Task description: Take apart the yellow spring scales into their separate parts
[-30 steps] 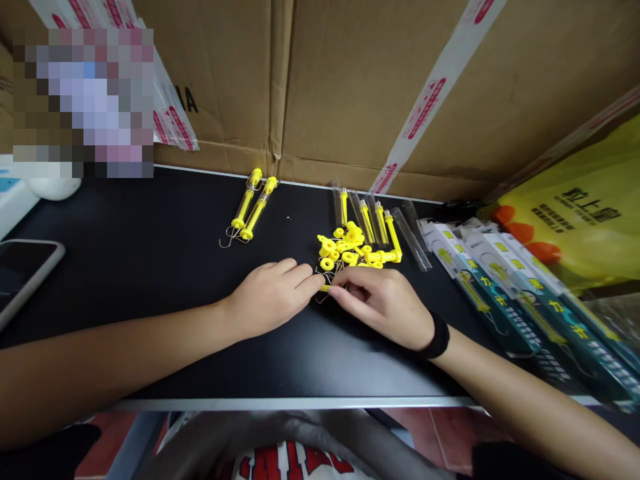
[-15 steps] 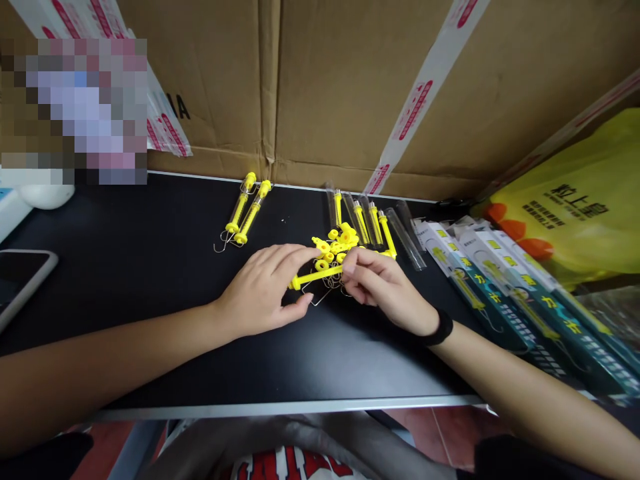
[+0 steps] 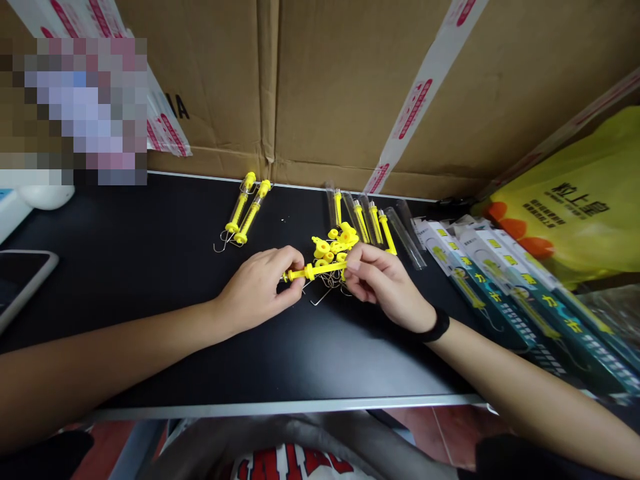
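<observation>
Between my two hands a yellow plastic spring scale rod (image 3: 327, 269) lies nearly level, with a collar near its middle. My left hand (image 3: 263, 283) pinches its left end between thumb and forefinger; a bit of metal shows there. The right end sits in the fingertips of my right hand (image 3: 383, 283), which wears a black wristband. Just behind the rod is a heap of small yellow plastic parts (image 3: 345, 237), with wire hooks (image 3: 323, 297) partly hidden under the rod. Farther back lie several yellow rods (image 3: 374, 223) with metal ends, and clear plastic tubes (image 3: 407, 237).
Two assembled spring scales (image 3: 253, 210) lie at the back left of the black table (image 3: 165, 267). Packaged scales (image 3: 525, 300) are stacked at the right beside a yellow bag (image 3: 570, 200). A phone (image 3: 25, 287) rests at the left. A large cardboard box (image 3: 325, 87) stands behind.
My left thumb and forefinger have closed on the rod's left end. The collar now sits nearer the rod's middle, and more rod shows to its left. My right hand has hardly moved.
</observation>
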Demonstrator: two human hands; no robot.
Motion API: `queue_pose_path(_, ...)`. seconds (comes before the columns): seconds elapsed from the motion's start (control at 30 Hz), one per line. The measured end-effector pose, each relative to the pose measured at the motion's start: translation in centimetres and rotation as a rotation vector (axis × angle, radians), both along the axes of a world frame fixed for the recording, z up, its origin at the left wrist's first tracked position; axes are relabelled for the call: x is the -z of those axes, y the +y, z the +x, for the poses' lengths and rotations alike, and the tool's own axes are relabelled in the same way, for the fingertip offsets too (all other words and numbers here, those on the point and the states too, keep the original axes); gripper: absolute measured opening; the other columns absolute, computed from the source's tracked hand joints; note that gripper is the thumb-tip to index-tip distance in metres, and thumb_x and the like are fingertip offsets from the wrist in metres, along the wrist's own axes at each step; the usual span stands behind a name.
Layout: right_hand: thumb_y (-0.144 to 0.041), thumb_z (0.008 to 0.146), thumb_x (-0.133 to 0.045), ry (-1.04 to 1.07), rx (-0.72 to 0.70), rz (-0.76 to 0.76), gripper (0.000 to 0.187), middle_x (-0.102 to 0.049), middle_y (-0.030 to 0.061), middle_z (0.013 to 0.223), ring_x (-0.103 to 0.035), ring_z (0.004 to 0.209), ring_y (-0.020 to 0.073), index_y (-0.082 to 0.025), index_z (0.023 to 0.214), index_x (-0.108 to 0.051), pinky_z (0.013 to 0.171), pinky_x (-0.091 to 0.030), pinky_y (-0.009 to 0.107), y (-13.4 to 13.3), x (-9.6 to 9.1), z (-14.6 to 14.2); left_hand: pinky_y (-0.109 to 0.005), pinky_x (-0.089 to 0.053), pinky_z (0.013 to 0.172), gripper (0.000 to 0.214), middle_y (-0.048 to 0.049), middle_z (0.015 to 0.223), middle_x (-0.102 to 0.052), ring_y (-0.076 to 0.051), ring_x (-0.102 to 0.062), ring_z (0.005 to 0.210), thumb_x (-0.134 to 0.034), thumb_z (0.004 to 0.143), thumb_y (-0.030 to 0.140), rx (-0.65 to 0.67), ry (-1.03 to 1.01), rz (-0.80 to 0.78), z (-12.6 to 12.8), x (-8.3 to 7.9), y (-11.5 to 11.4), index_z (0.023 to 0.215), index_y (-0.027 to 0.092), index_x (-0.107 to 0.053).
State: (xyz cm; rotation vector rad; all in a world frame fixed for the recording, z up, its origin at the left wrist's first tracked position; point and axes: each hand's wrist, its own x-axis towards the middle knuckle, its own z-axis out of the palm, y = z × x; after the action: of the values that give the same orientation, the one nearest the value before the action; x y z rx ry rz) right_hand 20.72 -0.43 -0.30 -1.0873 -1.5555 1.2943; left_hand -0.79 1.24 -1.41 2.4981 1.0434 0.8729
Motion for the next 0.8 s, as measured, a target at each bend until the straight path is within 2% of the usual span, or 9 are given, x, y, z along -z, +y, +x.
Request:
queue_pose_path(0.07,-0.031,0.088,-0.047,-0.076,-0.036,0.056,0.022,-0.042,-0.0070,0.049,-0.035,0.041,0.0057,-0.019,0.069,-0.044,0.042,-0.027,0.019,-0.27,-0.06,-0.19,-0.024,-0.043,0.070,0.007,0.0030,0.082,-0.058,-0.011,-0.057,0.076,-0.050,0.082,0.018,0.028,0.012,0.007,-0.01,0.10,0.02,0.088,0.019,-0.047)
queue_pose_path(0.17,-0.032,0.088,-0.047,-0.298,-0.037,0.219,0.021,-0.046,-0.0037,0.057,-0.040,0.049,0.0079,-0.019,0.073,-0.047,0.049,-0.033,0.022,-0.69,-0.08,-0.28,-0.023,-0.043,0.070,0.006,0.0027,0.085,-0.060,-0.011,-0.058,0.077,-0.049,0.085,0.021,0.076,0.041,0.018,0.00,0.32,0.03,0.091,0.019,-0.048)
queue_pose_path(0.23,-0.034,0.085,-0.052,-0.491,-0.005,0.349,0.015,-0.052,-0.0006,0.070,-0.044,0.055,0.0096,-0.020,0.085,-0.050,0.051,-0.036,0.023,-0.88,-0.04,-0.24,-0.023,-0.043,0.070,0.006,0.0022,0.087,-0.061,-0.011,-0.059,0.077,-0.047,0.088,0.023,0.099,0.067,0.029,0.02,0.44,-0.01,0.092,0.019,-0.049)
queue_pose_path(0.3,-0.037,0.081,-0.059,-0.648,0.004,0.482,0.027,-0.057,0.0032,0.085,-0.051,0.063,0.0128,-0.021,0.098,-0.048,0.057,-0.041,0.026,-0.97,0.01,-0.21,-0.023,-0.044,0.070,0.007,0.0015,0.088,-0.062,-0.011,-0.060,0.079,-0.046,0.089,0.024,0.111,0.084,0.047,0.05,0.50,-0.07,0.093,0.019,-0.049)
queue_pose_path(0.37,-0.038,0.079,-0.061,-0.720,-0.028,0.593,0.033,-0.059,0.0061,0.095,-0.057,0.079,0.0177,-0.021,0.103,-0.047,0.069,-0.045,0.030,-0.97,0.08,-0.26,-0.023,-0.044,0.070,0.008,0.0012,0.089,-0.063,-0.012,-0.060,0.080,-0.046,0.089,0.023,0.124,0.097,0.079,0.10,0.54,-0.16,0.094,0.019,-0.050)
queue_pose_path(0.43,-0.037,0.081,-0.059,-0.714,-0.064,0.652,0.027,-0.060,0.0068,0.098,-0.057,0.089,0.0198,-0.021,0.101,-0.049,0.077,-0.045,0.032,-0.93,0.16,-0.39,-0.022,-0.044,0.069,0.008,0.0010,0.088,-0.063,-0.012,-0.061,0.079,-0.046,0.089,0.023,0.147,0.122,0.109,0.14,0.56,-0.25,0.094,0.019,-0.050)
queue_pose_path(0.53,-0.033,0.083,-0.057,-0.667,-0.104,0.668,0.019,-0.061,0.0060,0.092,-0.058,0.088,0.0188,-0.021,0.097,-0.052,0.078,-0.045,0.031,-0.89,0.27,-0.59,-0.022,-0.043,0.067,0.008,0.0011,0.087,-0.063,-0.011,-0.061,0.077,-0.046,0.089,0.022,0.171,0.149,0.126,0.17,0.58,-0.35,0.093,0.018,-0.051)
queue_pose_path(0.67,-0.031,0.082,-0.058,-0.628,-0.119,0.640,0.017,-0.060,0.0057,0.090,-0.057,0.084,0.0181,-0.020,0.095,-0.053,0.076,-0.045,0.031,-0.86,0.25,-0.54,-0.022,-0.043,0.067,0.009,0.0011,0.086,-0.063,-0.011,-0.061,0.076,-0.045,0.089,0.023,0.167,0.159,0.138,0.17,0.54,-0.39,0.093,0.018,-0.051)
queue_pose_path(0.8,-0.030,0.079,-0.060,-0.585,-0.075,0.518,0.018,-0.057,0.0021,0.082,-0.048,0.063,0.0119,-0.021,0.092,-0.052,0.058,-0.041,0.025,-0.69,0.24,-0.16,-0.022,-0.043,0.068,0.010,0.0014,0.087,-0.064,-0.010,-0.061,0.075,-0.044,0.089,0.023,0.135,0.117,0.101,0.12,0.48,-0.30,0.094,0.019,-0.052)
